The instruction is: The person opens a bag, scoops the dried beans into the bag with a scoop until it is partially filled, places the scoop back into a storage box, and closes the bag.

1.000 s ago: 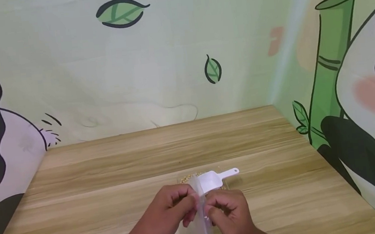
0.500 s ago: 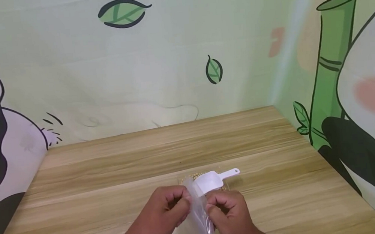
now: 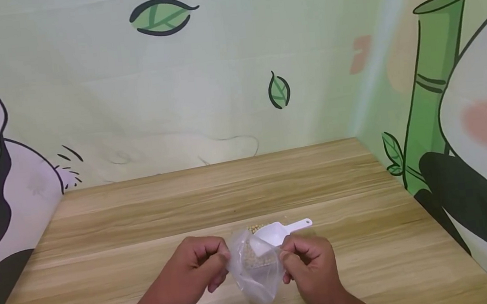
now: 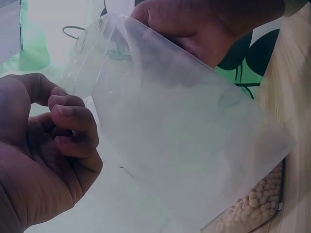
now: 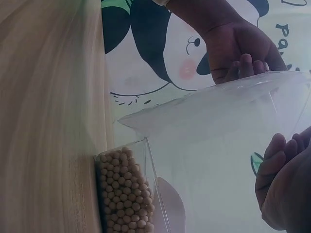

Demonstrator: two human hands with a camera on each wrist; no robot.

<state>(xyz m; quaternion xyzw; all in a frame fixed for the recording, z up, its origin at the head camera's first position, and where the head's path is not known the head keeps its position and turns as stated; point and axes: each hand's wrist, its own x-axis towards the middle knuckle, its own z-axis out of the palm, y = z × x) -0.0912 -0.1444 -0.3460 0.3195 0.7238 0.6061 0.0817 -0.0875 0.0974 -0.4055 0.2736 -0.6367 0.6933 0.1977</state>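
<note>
A clear plastic bag hangs between both hands, its mouth spread apart. My left hand pinches the left edge of the opening between thumb and curled fingers. On the opposite edge, my right hand pinches the film the same way. The bag looks empty in the left wrist view. Just beyond it stands a clear box of round beige beans; through the film these beans show faintly. A white scoop lies on the beans, its handle pointing right.
The wood-grain table reaches back to a printed cloth backdrop with leaves and pandas. A side panel with a bamboo drawing borders the table on the right. The clear box wall rises above the beans.
My left hand has moved left, away from the right hand, which has shifted slightly up and right. The bag's mouth has gone from a narrow fold to a wide opening.
</note>
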